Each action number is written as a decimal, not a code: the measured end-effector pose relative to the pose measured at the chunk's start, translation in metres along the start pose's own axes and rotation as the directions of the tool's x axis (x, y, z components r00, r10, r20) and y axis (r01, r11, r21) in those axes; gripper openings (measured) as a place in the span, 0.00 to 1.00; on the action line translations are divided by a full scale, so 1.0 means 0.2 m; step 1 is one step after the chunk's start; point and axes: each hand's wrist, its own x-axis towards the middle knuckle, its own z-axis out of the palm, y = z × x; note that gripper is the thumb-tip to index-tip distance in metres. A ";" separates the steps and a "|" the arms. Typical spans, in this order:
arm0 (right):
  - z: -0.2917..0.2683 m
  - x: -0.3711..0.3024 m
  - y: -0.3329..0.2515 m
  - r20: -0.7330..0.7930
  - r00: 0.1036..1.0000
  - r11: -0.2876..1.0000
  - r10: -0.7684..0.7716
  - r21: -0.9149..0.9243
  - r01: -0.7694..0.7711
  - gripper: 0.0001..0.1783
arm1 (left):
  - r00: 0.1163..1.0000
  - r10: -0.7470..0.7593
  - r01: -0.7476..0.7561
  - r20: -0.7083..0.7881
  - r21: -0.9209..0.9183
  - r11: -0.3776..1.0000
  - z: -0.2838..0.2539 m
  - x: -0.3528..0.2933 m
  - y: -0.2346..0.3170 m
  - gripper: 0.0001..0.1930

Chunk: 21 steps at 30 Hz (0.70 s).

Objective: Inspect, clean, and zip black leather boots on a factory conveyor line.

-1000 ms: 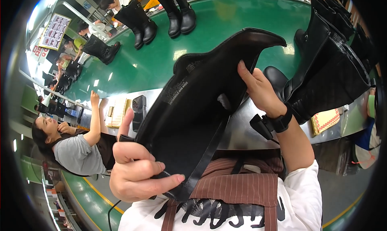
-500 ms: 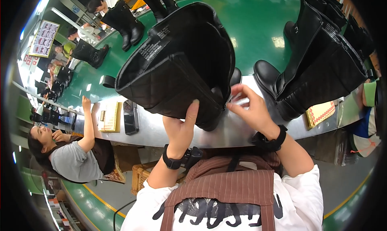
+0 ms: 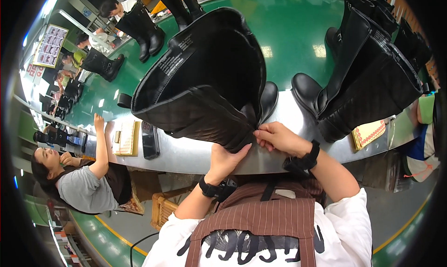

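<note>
A tall black boot (image 3: 186, 113) stands in front of me, its shaft gaping and tilted toward me, with pale print on the lining. Low on the shaft, near the ankle, my left hand (image 3: 227, 162) grips it; the thumb lies along the leather and the other fingers are partly hidden beneath. My right hand (image 3: 281, 139) is closed in a pinch at the lower end of the shaft's side opening. What sits between its fingertips is too small to make out. Just beyond, the rounded toe of a black boot (image 3: 268, 101) shows.
Another tall black boot (image 3: 358, 90) stands at right on the metal edge (image 3: 195, 157) of the green surface (image 3: 298, 29). A yellow pad (image 3: 125, 137) and a dark phone-like object (image 3: 150, 141) lie left; another yellow pad (image 3: 369, 134) lies right. A co-worker (image 3: 88, 183) sits at left.
My left hand has slid down the shaft to the ankle, and the leather there is now more creased. My right hand has moved down and closed its pinch at the opening's lower end.
</note>
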 end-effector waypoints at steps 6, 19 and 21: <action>0.11 -0.12 -0.21 -0.050 0.964 0.947 -0.261 0.182 0.265 0.17 | 0.999 0.001 -0.001 -0.038 0.014 1.000 0.01 0.00 0.00 0.15; 0.27 -0.39 -0.81 -0.107 0.850 0.837 -0.516 0.147 0.527 0.20 | 0.999 -0.047 0.046 0.006 0.019 0.999 -0.01 -0.02 0.10 0.19; 0.26 -0.38 -0.83 -0.052 0.853 0.846 -0.520 0.106 0.522 0.19 | 0.999 -0.045 0.044 -0.010 -0.095 0.995 -0.01 -0.02 0.09 0.28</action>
